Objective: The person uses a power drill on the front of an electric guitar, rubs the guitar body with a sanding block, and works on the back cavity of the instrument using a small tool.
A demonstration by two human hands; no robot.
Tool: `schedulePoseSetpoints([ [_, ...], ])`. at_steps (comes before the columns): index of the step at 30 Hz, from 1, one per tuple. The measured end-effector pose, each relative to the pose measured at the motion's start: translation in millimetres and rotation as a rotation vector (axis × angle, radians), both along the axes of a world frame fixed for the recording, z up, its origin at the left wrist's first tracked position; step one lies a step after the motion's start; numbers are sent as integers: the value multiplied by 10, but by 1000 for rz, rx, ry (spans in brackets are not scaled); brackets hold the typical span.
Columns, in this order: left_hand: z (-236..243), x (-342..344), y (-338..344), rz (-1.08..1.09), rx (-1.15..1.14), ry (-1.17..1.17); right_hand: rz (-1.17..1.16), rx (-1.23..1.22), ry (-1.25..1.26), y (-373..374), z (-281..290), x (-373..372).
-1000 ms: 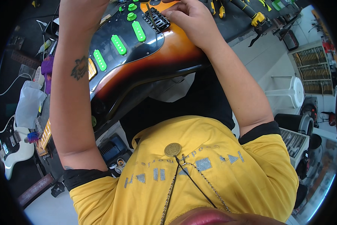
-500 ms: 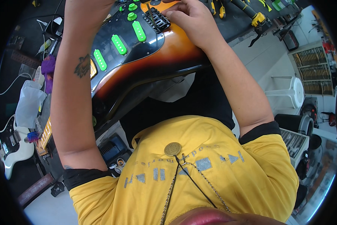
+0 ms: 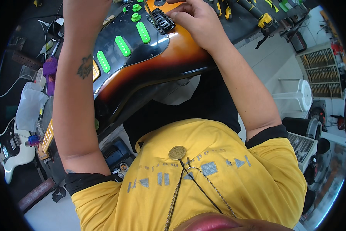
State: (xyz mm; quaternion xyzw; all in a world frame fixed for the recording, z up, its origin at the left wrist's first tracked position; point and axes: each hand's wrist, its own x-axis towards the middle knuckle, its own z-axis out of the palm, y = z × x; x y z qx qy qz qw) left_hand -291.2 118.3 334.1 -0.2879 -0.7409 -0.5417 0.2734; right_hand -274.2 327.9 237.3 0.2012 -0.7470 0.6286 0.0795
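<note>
Guitar (image 3: 182, 48), rack (image 3: 324, 83) of tan pieces (image 3: 322, 75)

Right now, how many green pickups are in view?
3: the bridge pickup, nearest the dark bridge; the middle pickup; and the neck pickup, nearest the left forearm. All sit on the black pickguard; the forearm may hide others.

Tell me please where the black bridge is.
In the head view, the black bridge is near the top centre, on the sunburst guitar, just left of the right hand.
</note>
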Motion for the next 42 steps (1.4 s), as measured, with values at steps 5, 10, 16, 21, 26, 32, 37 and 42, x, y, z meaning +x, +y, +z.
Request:
schedulePoseSetpoints([
  [5, -32, -31, 36, -58, 30, 14, -1, -10, -8, 9, -17, -4],
  [10, -15, -17, 42, -7, 17, -35, -1, -22, -9, 8, -17, -4],
  [16, 13, -15, 28, -16, -8, -58, 1, -22, -11, 7, -4, 7],
  [21, -39, -65, 6, -27, 16, -5, -8, -1, -5, -2, 9, 5],
  [26, -31, -45, 32, -58, 5, 11, -10, 3, 8, 11, 7, 11],
  [32, -24, -32, 22, -119, -39, 15, 1, -7, -14, 4, -2, 1],
  [37, -53, -75, 14, -109, -19, 34, -2, -10, -4, -1, 26, 20],
  [42, 28, 11, -23, -114, -36, -46, -3, -8, -6, 14, -1, 4],
])
